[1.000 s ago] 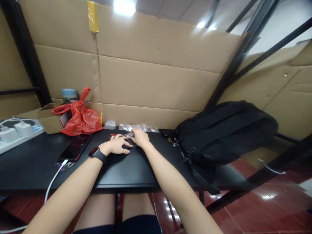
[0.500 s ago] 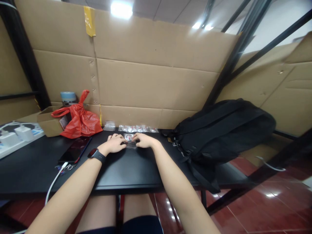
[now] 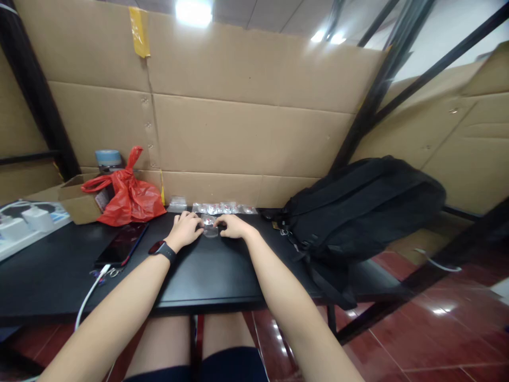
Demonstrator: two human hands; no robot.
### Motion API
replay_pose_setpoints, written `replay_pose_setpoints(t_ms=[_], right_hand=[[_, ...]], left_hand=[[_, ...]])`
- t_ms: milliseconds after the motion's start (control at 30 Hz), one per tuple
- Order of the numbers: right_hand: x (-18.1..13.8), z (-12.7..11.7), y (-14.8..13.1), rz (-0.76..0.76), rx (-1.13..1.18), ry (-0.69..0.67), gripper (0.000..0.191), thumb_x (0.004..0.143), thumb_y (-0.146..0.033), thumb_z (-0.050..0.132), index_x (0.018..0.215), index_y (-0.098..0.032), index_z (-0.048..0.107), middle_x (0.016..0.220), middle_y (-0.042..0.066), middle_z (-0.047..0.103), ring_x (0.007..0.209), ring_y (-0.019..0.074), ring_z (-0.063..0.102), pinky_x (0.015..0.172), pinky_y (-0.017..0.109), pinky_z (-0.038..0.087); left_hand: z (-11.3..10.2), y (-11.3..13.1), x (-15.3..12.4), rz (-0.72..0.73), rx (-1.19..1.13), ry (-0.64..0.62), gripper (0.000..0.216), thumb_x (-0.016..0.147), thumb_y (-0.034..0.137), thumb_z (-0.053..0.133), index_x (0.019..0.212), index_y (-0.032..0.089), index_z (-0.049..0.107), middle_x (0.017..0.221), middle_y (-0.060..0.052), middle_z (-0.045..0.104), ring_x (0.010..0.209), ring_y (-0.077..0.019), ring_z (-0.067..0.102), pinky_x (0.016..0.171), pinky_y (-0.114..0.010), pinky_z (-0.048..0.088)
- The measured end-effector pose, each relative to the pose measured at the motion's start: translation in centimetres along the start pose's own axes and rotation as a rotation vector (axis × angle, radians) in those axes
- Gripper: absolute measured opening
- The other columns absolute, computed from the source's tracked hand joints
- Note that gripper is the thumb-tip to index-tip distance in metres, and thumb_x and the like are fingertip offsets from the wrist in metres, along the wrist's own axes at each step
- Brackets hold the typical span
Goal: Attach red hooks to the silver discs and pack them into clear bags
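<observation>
A small clear plastic bag [image 3: 210, 232] lies on the black tabletop, with a shiny, partly red item at its far end that is too small to name. My left hand [image 3: 186, 229], with a dark watch [image 3: 162, 250] on the wrist, has curled fingers at the bag's left edge. On the opposite edge, the thumb and index finger of my right hand [image 3: 233, 226] are pinched together. Just beyond my hands, a row of similar clear packets [image 3: 220, 208] lies along the cardboard wall. Another clear packet [image 3: 177, 203] is at the left end of that row.
A red plastic bag [image 3: 133, 199] and a cardboard box [image 3: 81, 199] stand at the back left, with a phone [image 3: 122, 245] on its white cable nearer me. A white power strip [image 3: 35, 231] is at far left. The black backpack [image 3: 369, 212] covers the table's right side.
My hands have drawn slightly apart, the left one shifting leftward, and more of the clear bag shows between them. The whole view has shifted slightly.
</observation>
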State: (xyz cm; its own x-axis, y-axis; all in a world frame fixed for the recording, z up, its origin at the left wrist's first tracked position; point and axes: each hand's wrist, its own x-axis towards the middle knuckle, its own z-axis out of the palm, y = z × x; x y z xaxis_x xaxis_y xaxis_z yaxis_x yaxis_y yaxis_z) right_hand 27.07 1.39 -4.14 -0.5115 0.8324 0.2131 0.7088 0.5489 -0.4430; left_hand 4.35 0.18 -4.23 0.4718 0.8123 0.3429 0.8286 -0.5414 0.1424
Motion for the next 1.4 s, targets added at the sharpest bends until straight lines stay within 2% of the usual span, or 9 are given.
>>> replay_pose_setpoints(t_ms=[200, 500, 733, 933, 1033, 1133, 1233, 1333, 1400], right_hand=[[0.4, 0.5, 0.6, -0.043, 0.003, 0.079, 0.035, 0.067, -0.002, 0.07, 0.098, -0.019, 0.073, 0.1, 0.004, 0.069, 0.09, 0.0174, 0.061, 0.085, 0.029, 0.046], [0.9, 0.9, 0.8, -0.007, -0.041, 0.219, 0.002, 0.08, -0.016, 0.071, 0.08, -0.018, 0.071, 0.089, 0.005, 0.066, 0.088, 0.0181, 0.059, 0.086, 0.032, 0.043], [0.4, -0.1, 0.7, 0.067, -0.003, 0.168, 0.003, 0.078, -0.021, 0.073, 0.077, -0.018, 0.075, 0.114, 0.009, 0.065, 0.114, 0.0244, 0.055, 0.103, 0.038, 0.036], [0.7, 0.8, -0.5, 0.257, -0.12, 0.073, 0.024, 0.084, -0.027, 0.061, 0.064, -0.017, 0.069, 0.093, 0.008, 0.069, 0.101, 0.0254, 0.058, 0.089, 0.035, 0.042], [0.8, 1.1, -1.2, 0.31, -0.216, 0.146, 0.016, 0.081, -0.029, 0.064, 0.073, -0.017, 0.07, 0.1, 0.011, 0.068, 0.104, 0.0273, 0.057, 0.089, 0.039, 0.042], [0.8, 0.9, -1.8, 0.177, -0.211, 0.207, 0.015, 0.079, -0.026, 0.066, 0.091, -0.018, 0.071, 0.11, 0.01, 0.065, 0.11, 0.0255, 0.056, 0.095, 0.039, 0.041], [0.6, 0.7, -2.4, 0.026, -0.152, 0.112, 0.023, 0.079, -0.025, 0.067, 0.101, -0.021, 0.072, 0.118, 0.007, 0.065, 0.114, 0.0241, 0.056, 0.1, 0.037, 0.039], [0.3, 0.8, -3.0, 0.073, -0.17, 0.007, 0.038, 0.077, -0.025, 0.069, 0.114, -0.027, 0.069, 0.125, 0.005, 0.065, 0.121, 0.0289, 0.053, 0.1, 0.045, 0.038], [0.1, 0.8, -3.1, 0.12, -0.179, -0.007, 0.04, 0.081, -0.023, 0.065, 0.12, -0.03, 0.067, 0.125, 0.005, 0.066, 0.122, 0.0298, 0.053, 0.101, 0.049, 0.037]], left_hand=[[0.2, -1.0, 0.0, -0.021, -0.018, 0.019, 0.039, 0.078, 0.012, 0.053, 0.109, 0.032, 0.067, 0.118, -0.005, 0.063, 0.117, -0.0298, 0.045, 0.091, -0.045, 0.036], [0.6, -1.0, 0.4, -0.023, -0.04, 0.111, 0.014, 0.087, 0.033, 0.058, 0.09, 0.028, 0.071, 0.112, -0.005, 0.065, 0.112, -0.0295, 0.047, 0.092, -0.045, 0.035], [-0.1, -0.6, 0.8, -0.221, -0.202, 0.012, 0.018, 0.08, 0.039, 0.06, 0.078, 0.028, 0.074, 0.116, -0.002, 0.067, 0.112, -0.0322, 0.049, 0.091, -0.047, 0.038], [0.6, -0.3, 0.7, -0.215, -0.13, 0.008, 0.029, 0.081, 0.042, 0.057, 0.062, 0.023, 0.069, 0.103, -0.007, 0.07, 0.108, -0.0332, 0.051, 0.092, -0.049, 0.037], [0.7, -0.1, 0.5, -0.186, -0.078, 0.053, 0.026, 0.081, 0.039, 0.057, 0.065, 0.022, 0.068, 0.101, -0.008, 0.069, 0.106, -0.0323, 0.051, 0.091, -0.049, 0.037], [0.5, 0.0, 0.4, -0.138, -0.064, 0.114, 0.013, 0.08, 0.03, 0.058, 0.083, 0.024, 0.069, 0.105, -0.007, 0.069, 0.109, -0.0305, 0.052, 0.091, -0.045, 0.038], [0.3, -0.1, 0.5, -0.049, -0.126, 0.063, 0.024, 0.085, 0.023, 0.049, 0.096, 0.029, 0.069, 0.111, -0.004, 0.07, 0.114, -0.0272, 0.053, 0.094, -0.043, 0.037], [0.2, -0.3, 0.5, -0.048, -0.172, -0.038, 0.027, 0.091, 0.029, 0.043, 0.098, 0.032, 0.069, 0.109, -0.001, 0.071, 0.116, -0.0271, 0.054, 0.097, -0.046, 0.035], [0.2, -0.4, 0.5, -0.072, -0.185, -0.069, 0.024, 0.088, 0.041, 0.05, 0.104, 0.032, 0.066, 0.111, -0.001, 0.072, 0.117, -0.0291, 0.054, 0.097, -0.047, 0.035]])
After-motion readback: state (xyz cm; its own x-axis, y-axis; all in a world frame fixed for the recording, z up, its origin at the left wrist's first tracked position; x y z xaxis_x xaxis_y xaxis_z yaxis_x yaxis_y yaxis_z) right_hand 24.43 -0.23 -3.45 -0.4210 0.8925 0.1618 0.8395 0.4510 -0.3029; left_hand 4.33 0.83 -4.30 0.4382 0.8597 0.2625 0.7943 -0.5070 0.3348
